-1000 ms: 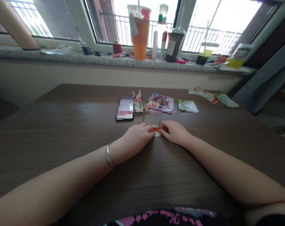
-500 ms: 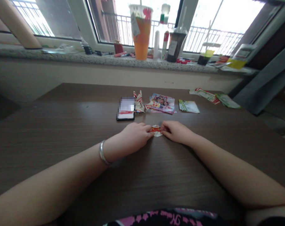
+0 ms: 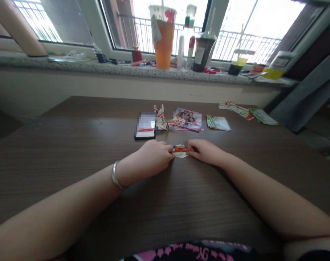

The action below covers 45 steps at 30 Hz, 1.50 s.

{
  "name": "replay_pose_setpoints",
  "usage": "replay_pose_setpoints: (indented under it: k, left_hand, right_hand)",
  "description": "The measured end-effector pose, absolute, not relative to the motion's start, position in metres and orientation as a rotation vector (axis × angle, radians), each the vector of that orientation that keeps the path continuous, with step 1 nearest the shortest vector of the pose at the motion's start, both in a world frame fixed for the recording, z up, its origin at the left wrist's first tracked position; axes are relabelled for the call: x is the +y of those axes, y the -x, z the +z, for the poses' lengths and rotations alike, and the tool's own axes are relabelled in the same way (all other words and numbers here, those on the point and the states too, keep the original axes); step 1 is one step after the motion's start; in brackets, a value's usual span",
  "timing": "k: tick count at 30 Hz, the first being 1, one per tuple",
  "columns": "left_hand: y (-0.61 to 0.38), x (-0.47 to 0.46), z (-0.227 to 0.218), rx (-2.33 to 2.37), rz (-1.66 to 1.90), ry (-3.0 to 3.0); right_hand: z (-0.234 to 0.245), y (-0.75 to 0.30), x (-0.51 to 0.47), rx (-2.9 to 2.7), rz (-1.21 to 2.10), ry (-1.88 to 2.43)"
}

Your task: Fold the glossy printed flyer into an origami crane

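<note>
A small folded piece of printed paper [image 3: 180,151], white with a red and yellow band, lies low over the brown table [image 3: 154,203] between my hands. My left hand [image 3: 156,156] pinches its left end, thumb and fingers pressed together. At the right end, my right hand [image 3: 204,151] grips the paper with curled fingers. Just beyond it stands a folded paper figure [image 3: 161,119] with pointed tips, in white and red. A phone [image 3: 145,126] with its screen lit lies to the left of that figure.
Behind the hands lie a stack of printed leaflets [image 3: 188,119], a smaller stack of paper squares [image 3: 218,123] and loose paper strips [image 3: 239,110]. On the stone windowsill [image 3: 113,68] stand an orange drink cup [image 3: 164,41], a dark drink cup [image 3: 203,52] and several bottles.
My left hand has slid slightly left along the paper, so more of its printed band shows. My right hand has stayed nearly in place.
</note>
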<state>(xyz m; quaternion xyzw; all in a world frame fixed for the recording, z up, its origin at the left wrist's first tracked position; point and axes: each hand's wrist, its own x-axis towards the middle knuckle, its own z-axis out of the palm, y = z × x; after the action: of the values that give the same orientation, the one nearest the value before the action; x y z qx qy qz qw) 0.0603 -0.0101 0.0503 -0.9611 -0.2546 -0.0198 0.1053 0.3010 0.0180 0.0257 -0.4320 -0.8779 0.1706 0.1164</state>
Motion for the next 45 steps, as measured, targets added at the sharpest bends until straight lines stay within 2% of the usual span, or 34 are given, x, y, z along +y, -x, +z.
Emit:
replay_pose_setpoints:
  k: [7, 16, 24, 32, 45]
  left_hand:
    - [-0.064, -0.002, 0.049, -0.781, -0.153, 2.906]
    - [-0.062, 0.003, 0.029, -0.838, -0.539, 2.991]
    - [-0.063, 0.006, 0.03, -0.859, -0.557, 3.058]
    - [-0.062, 0.007, 0.032, -0.841, -0.598, 3.071]
    - [-0.064, 0.006, 0.033, -0.939, -0.572, 3.048]
  right_hand:
    - [0.024, -0.303, 0.019, -2.566, 0.529, 1.213]
    - [0.02, -0.305, 0.021, -2.436, 0.596, 1.175]
    - [0.019, -0.304, 0.022, -2.435, 0.312, 1.065]
    - [0.022, -0.303, 0.02, -2.402, 0.186, 1.1]
    - [0.021, -0.297, 0.014, -2.445, 0.231, 1.167]
